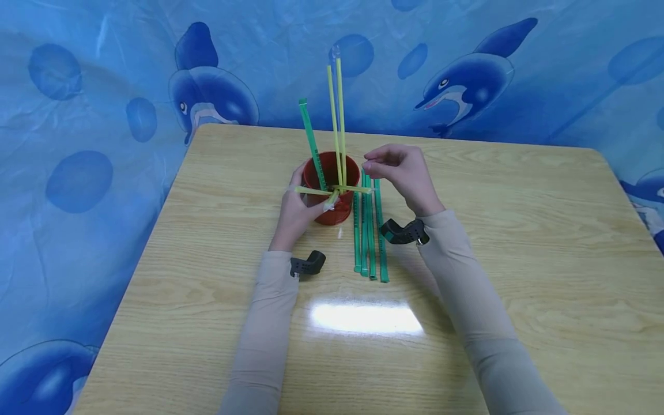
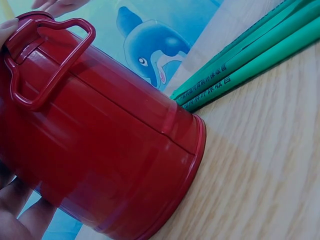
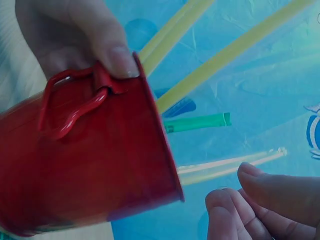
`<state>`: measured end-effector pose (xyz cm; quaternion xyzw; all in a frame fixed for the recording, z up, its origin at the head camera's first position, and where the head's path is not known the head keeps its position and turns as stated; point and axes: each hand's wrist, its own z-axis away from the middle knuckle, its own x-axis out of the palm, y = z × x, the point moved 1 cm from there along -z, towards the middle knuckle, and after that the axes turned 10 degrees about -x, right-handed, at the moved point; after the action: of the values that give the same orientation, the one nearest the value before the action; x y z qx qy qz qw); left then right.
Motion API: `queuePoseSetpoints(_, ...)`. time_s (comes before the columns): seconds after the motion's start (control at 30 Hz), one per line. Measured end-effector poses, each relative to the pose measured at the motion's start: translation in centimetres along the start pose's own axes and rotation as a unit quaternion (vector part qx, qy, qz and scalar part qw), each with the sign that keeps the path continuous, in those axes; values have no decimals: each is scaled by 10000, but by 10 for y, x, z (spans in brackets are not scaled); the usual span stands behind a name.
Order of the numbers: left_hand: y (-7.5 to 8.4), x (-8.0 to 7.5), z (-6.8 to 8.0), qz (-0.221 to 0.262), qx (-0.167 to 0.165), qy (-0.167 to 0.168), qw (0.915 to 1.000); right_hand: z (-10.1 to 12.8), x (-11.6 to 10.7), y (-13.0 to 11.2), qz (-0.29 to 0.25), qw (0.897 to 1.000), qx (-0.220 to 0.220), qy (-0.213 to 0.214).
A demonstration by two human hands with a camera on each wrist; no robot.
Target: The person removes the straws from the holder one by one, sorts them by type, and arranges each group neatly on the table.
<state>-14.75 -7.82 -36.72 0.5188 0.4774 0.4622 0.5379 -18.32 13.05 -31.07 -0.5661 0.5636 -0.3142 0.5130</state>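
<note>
The left hand (image 1: pixel 297 214) grips the red bucket (image 1: pixel 332 187) mid-table; the right hand (image 1: pixel 398 173), fingertips pinched on a yellow straw (image 1: pixel 332 189) across its rim, could tip the bucket if it pushes sideways.

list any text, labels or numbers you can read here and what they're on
Green straws lying on the table: a line of small dark print runs along their wrappers, too small and tilted to read.
Green straw in the red bucket: dark marks, too small to read.
Red bucket: no text.
Yellow straws: no legible text.
Dolphin backdrop: pictures only, no words.
</note>
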Motion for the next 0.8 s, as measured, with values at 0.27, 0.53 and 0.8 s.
queuePoseSetpoints(0.27,-20,0,-10,-249,73,161,9995,-10,11,-7,-16,9998,28,-190)
queuePoseSetpoints(0.53,0,-1,1,-212,-69,68,9997,-24,25,-11,-71,9983,-59,-567)
queuePoseSetpoints(0.8,-5,-1,-3,-359,40,131,9993,-40,38,-12,130,9978,80,-643)
